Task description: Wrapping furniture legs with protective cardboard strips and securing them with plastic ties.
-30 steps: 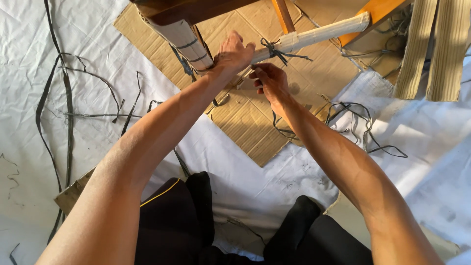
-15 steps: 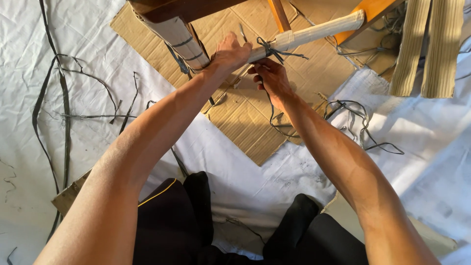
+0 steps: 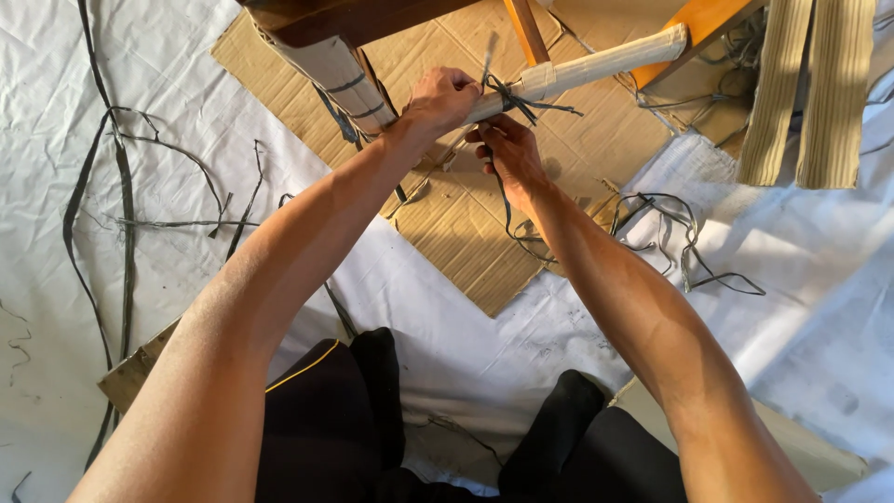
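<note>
A wooden furniture leg point(image 3: 596, 63) wrapped in pale paper lies slanted above the cardboard sheet point(image 3: 484, 224). My left hand point(image 3: 442, 98) grips the wrapped leg near its lower end. My right hand point(image 3: 507, 154) sits just below it and pinches a dark plastic strap point(image 3: 507, 210) that is knotted around the leg at a tie point(image 3: 507, 91). The strap's loose end hangs down over the cardboard. A second wrapped leg point(image 3: 340, 70) with dark straps around it stands to the left of my left hand.
Loose dark straps point(image 3: 121, 186) lie over the white sheet at left, and more point(image 3: 684, 228) at right. Two beige ribbed strips point(image 3: 801, 93) hang at the upper right. An orange wooden rail point(image 3: 698, 28) crosses the top. My dark-trousered knees point(image 3: 363, 410) are at the bottom.
Both hands stay on the wrapped leg. My right hand has shifted slightly, working the strap below the knot; the leg has barely moved.
</note>
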